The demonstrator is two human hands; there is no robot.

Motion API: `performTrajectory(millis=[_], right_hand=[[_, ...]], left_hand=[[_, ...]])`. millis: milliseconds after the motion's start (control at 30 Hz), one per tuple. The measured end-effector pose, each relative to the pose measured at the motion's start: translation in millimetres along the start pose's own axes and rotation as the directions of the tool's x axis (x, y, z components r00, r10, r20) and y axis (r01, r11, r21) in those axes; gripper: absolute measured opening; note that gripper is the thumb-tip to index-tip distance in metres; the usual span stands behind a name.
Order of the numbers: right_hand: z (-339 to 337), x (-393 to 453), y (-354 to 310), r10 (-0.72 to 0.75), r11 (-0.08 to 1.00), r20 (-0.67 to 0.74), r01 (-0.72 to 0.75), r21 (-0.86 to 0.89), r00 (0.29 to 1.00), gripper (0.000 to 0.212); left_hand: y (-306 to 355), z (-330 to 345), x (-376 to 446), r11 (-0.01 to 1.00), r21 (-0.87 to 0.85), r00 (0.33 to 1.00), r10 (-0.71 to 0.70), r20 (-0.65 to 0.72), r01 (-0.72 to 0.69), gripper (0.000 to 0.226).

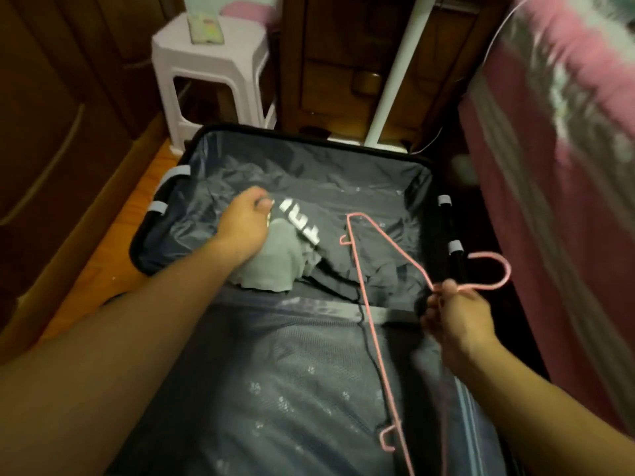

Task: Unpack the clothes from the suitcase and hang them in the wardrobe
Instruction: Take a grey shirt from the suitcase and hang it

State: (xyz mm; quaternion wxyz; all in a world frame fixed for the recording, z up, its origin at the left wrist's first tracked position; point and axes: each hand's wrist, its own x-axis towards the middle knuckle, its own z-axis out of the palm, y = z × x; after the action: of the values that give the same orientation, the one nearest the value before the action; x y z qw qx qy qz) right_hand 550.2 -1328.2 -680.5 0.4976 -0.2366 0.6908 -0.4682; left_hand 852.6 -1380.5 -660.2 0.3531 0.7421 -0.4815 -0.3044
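Observation:
An open dark suitcase (213, 139) with grey lining lies on the floor in front of me. In its far half sits a dark garment with white lettering (347, 249) beside a grey cloth (271, 266). My left hand (242, 225) is closed on the dark garment's edge near the lettering. My right hand (453, 317) pinches the neck of a pink wire hanger (372, 317) just below its hook, over the suitcase's right side. The hanger's frame hangs across the near zipped half.
A white plastic stool (209, 73) with a small item on top stands beyond the suitcase. Dark wooden wardrobe doors (51, 115) run along the left. A bed with pink covers (556, 173) lines the right. A white pole (398, 70) rises behind the suitcase.

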Motion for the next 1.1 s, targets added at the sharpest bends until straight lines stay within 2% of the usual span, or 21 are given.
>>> performTrajectory(millis=[100, 200, 267, 333, 400, 433, 467, 500, 567, 600, 633, 700, 733, 767, 800, 867, 933, 967, 1033, 1067, 1100], right_hand=[[3.4, -2.2, -63.7, -0.253, 0.951, 0.065, 0.260, -0.167, 0.965, 0.025], [2.1, -11.8, -116.0, -0.401, 0.864, 0.145, 0.426, -0.269, 0.905, 0.020], [-3.5, -21.6, -127.2, -0.394, 0.862, 0.174, 0.429, -0.270, 0.902, 0.018], [-10.0, -29.6, -115.7, -0.327, 0.889, 0.185, 0.368, -0.273, 0.927, 0.015], [-10.7, -30.7, -92.6, -0.195, 0.907, 0.238, 0.267, -0.326, 0.951, 0.020], [-8.8, -30.3, -82.5, -0.110, 0.908, 0.283, 0.212, -0.360, 0.953, 0.022], [-6.0, -31.2, -75.7, -0.041, 0.900, 0.326, 0.177, -0.398, 0.945, 0.023], [-2.8, -29.8, -70.5, 0.003, 0.881, 0.362, 0.169, -0.442, 0.932, 0.023], [1.7, -30.2, -60.5, 0.026, 0.815, 0.403, 0.213, -0.538, 0.915, 0.018], [2.7, -34.2, -56.0, 0.027, 0.790, 0.412, 0.233, -0.567, 0.911, 0.014], [2.3, -37.8, -50.5, 0.037, 0.779, 0.419, 0.237, -0.581, 0.907, 0.011], [0.0, -44.5, -39.6, 0.068, 0.774, 0.429, 0.224, -0.593, 0.901, 0.013], [-1.0, -47.9, -35.6, 0.073, 0.769, 0.430, 0.224, -0.599, 0.900, 0.015], [-1.3, -50.5, -34.5, 0.063, 0.758, 0.423, 0.232, -0.610, 0.904, 0.016], [-1.1, -52.5, -36.2, 0.047, 0.744, 0.415, 0.245, -0.621, 0.909, 0.017], [0.4, -54.1, -44.5, 0.021, 0.762, 0.402, 0.245, -0.599, 0.915, 0.015], [1.2, -56.6, -56.0, 0.007, 0.823, 0.406, 0.225, -0.522, 0.914, 0.012], [0.8, -59.2, -60.9, 0.005, 0.852, 0.418, 0.215, -0.478, 0.908, 0.014], [-2.0, -68.0, -67.2, 0.003, 0.875, 0.454, 0.218, -0.433, 0.891, 0.015], [-4.1, -74.1, -68.3, -0.003, 0.864, 0.474, 0.241, -0.443, 0.881, 0.010], [-5.6, -81.0, -69.0, -0.007, 0.851, 0.494, 0.265, -0.454, 0.869, 0.003]], left_hand=[[85.4, -48.2, -12.1, 0.937, -0.343, 0.985, -0.004, 0.175, 0.065, 0.017], [131.4, -91.2, -45.9, 0.897, -0.368, 0.910, -0.083, 0.405, 0.246, 0.014], [128.4, -104.6, -62.7, 0.868, -0.362, 0.904, -0.194, 0.381, 0.339, 0.022], [101.4, -106.9, -77.7, 0.876, -0.287, 0.917, -0.335, 0.216, 0.387, 0.035], [57.2, -98.7, -84.7, 0.864, -0.125, 0.872, -0.474, 0.126, 0.488, 0.056], [35.2, -89.9, -90.8, 0.851, -0.063, 0.847, -0.507, 0.158, 0.521, 0.055], [19.4, -82.2, -100.1, 0.873, 0.042, 0.835, -0.478, 0.271, 0.486, 0.047], [11.5, -76.0, -110.2, 0.890, 0.241, 0.777, -0.456, 0.435, 0.388, 0.039], [0.9, -66.3, -122.2, 0.793, 0.606, 0.598, -0.515, 0.615, 0.060, 0.043], [-4.2, -61.5, -124.1, 0.722, 0.683, 0.593, -0.505, 0.627, -0.109, 0.059], [-5.4, -57.1, -126.3, 0.648, 0.724, 0.646, -0.452, 0.615, -0.236, 0.070], [-5.1, -47.6, -131.2, 0.604, 0.739, 0.765, -0.310, 0.564, -0.300, 0.083], [-9.1, -42.2, -135.7, 0.612, 0.711, 0.797, -0.207, 0.567, -0.347, 0.086], [-9.5, -35.5, -144.0, 0.570, 0.676, 0.786, -0.084, 0.612, -0.466, 0.086], [-11.7, -28.3, -150.6, 0.498, 0.626, 0.736, 0.036, 0.676, -0.600, 0.082], [-15.7, -15.5, -158.4, 0.306, 0.497, 0.559, 0.161, 0.814, -0.812, 0.064], [-13.2, -8.7, -154.9, 0.238, 0.447, 0.488, 0.156, 0.859, -0.862, 0.034], [-10.2, -6.9, -150.3, 0.309, 0.466, 0.530, 0.164, 0.832, -0.829, 0.020], [6.6, -4.8, -140.3, 0.628, 0.491, 0.720, 0.163, 0.675, -0.603, 0.013], [21.2, -5.6, -137.6, 0.827, 0.396, 0.819, 0.127, 0.559, -0.399, 0.020], [36.5, -5.8, -135.1, 0.978, 0.150, 0.879, 0.057, 0.473, -0.143, 0.024]])
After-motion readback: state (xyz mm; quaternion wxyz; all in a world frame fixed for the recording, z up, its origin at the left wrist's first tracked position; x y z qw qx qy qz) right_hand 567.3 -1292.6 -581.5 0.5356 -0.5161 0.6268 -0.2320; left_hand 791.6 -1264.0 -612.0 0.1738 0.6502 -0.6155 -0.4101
